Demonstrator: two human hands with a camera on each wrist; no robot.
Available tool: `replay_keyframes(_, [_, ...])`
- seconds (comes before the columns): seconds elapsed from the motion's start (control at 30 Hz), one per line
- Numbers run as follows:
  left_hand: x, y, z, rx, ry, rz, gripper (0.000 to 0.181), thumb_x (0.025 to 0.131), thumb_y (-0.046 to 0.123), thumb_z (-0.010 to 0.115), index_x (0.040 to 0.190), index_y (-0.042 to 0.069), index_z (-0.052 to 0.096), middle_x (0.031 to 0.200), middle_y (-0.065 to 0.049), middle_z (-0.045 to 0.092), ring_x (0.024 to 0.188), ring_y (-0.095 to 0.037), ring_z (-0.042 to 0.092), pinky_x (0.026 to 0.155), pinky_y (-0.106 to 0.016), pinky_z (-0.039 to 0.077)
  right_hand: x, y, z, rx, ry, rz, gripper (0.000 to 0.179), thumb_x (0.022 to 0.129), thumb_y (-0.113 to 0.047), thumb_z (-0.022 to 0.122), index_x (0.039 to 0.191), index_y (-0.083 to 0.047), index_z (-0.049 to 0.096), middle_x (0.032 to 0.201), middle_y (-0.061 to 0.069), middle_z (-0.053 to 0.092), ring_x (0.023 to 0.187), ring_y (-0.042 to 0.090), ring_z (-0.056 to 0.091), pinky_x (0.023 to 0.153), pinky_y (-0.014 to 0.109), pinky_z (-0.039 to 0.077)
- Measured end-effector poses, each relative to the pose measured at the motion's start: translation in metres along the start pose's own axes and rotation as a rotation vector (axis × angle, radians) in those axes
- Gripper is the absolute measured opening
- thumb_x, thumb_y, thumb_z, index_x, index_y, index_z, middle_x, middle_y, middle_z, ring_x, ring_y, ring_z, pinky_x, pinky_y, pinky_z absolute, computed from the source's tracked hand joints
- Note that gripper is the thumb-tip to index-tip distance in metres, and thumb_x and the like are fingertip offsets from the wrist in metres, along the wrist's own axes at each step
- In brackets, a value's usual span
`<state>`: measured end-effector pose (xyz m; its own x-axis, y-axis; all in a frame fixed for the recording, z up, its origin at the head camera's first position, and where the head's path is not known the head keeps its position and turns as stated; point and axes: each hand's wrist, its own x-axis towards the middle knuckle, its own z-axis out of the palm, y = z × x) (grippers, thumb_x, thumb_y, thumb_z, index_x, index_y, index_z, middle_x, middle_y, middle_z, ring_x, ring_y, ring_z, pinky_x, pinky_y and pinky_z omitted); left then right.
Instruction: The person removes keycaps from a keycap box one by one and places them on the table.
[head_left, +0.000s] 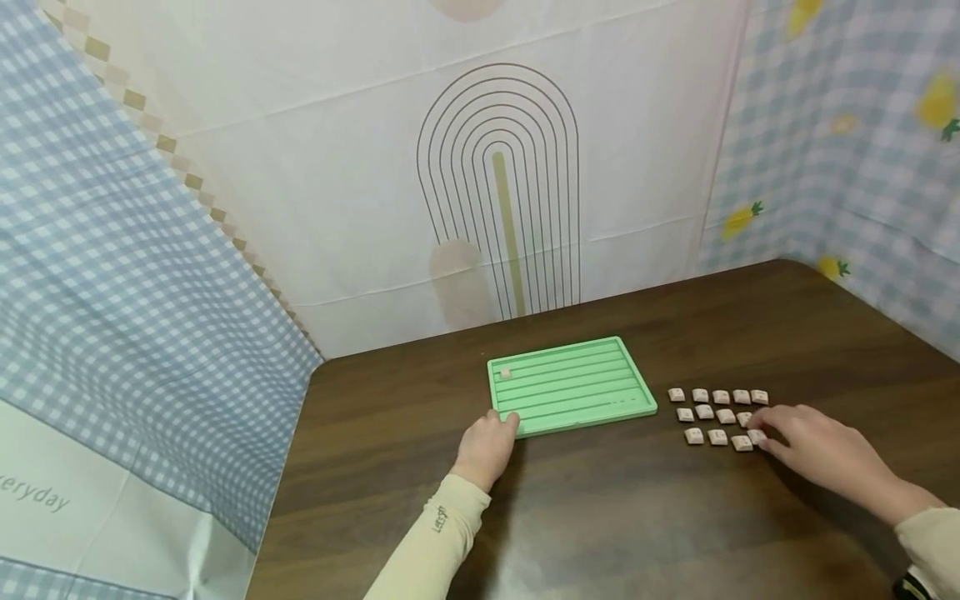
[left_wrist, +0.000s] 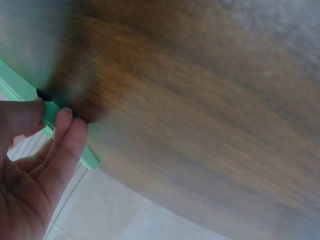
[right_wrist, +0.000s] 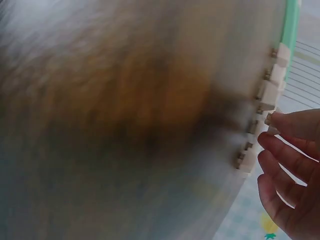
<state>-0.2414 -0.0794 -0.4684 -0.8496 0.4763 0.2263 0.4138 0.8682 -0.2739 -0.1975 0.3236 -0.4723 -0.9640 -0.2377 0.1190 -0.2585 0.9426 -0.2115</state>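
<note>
A light green ridged tray [head_left: 573,392] lies on the table, with one pale keycap [head_left: 506,373] in its upper left part. My left hand [head_left: 486,448] grips the tray's front left corner, and the left wrist view shows thumb and fingers about the tray's green edge [left_wrist: 90,159]. To the right of the tray, several white keycaps [head_left: 721,397] are laid out in three rough rows. At the right end of these rows my right hand [head_left: 828,446] pinches a keycap [right_wrist: 272,129] between thumb and index finger, its other fingers loosely bent.
The dark wooden table [head_left: 600,508] reaches back to a white cloth [head_left: 337,208] with arch lines. Blue checked cloth [head_left: 172,275] hangs at the left, and another checked cloth [head_left: 862,167] with yellow fruit prints hangs at the right.
</note>
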Motion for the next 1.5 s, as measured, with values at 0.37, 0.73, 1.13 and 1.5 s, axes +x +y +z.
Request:
replay_keyframes(0.37, [-0.001, 0.0, -0.004, 0.006, 0.03, 0.0, 0.005, 0.088, 0.006, 0.053, 0.087, 0.01, 0.056, 0.073, -0.011, 0.058, 0.06, -0.021, 0.059, 0.049, -0.028, 0.051, 0.0, 0.007, 0.006, -0.016, -0.035, 0.004, 0.015, 0.078, -0.015, 0.069, 0.093, -0.014, 0.065, 0.093, 0.007, 0.066, 0.079, 0.027, 0.061, 0.055, 0.039, 0.047])
replay_keyframes(0.73, [-0.001, -0.001, -0.002, 0.025, 0.055, 0.018, 0.004, 0.086, 0.006, 0.056, 0.086, 0.01, 0.056, 0.072, -0.009, 0.059, 0.061, -0.018, 0.06, 0.049, -0.026, 0.05, 0.005, 0.006, 0.002, -0.006, -0.063, 0.059, 0.026, 0.075, -0.016, 0.071, 0.098, -0.006, 0.065, 0.092, 0.01, 0.066, 0.082, 0.03, 0.062, 0.062, 0.045, 0.048])
replay_keyframes(1.13, [-0.002, -0.004, 0.001, 0.019, 0.057, 0.007, 0.006, 0.085, 0.006, 0.057, 0.084, 0.012, 0.056, 0.071, -0.008, 0.058, 0.06, -0.017, 0.059, 0.047, -0.025, 0.049, 0.06, -0.064, -0.015, 0.05, 0.032, -0.118, 0.021, 0.083, -0.02, 0.065, 0.103, -0.013, 0.065, 0.097, 0.003, 0.066, 0.084, 0.021, 0.062, 0.06, 0.037, 0.049])
replay_keyframes(1.5, [-0.005, -0.005, 0.002, 0.069, 0.055, 0.004, 0.006, 0.085, 0.01, 0.06, 0.086, 0.015, 0.057, 0.071, -0.005, 0.058, 0.057, -0.014, 0.057, 0.045, -0.022, 0.048, 0.143, -0.136, 0.021, 0.139, 0.118, -0.274, 0.018, 0.082, -0.016, 0.066, 0.1, -0.012, 0.067, 0.095, 0.001, 0.067, 0.087, 0.019, 0.063, 0.069, 0.037, 0.051])
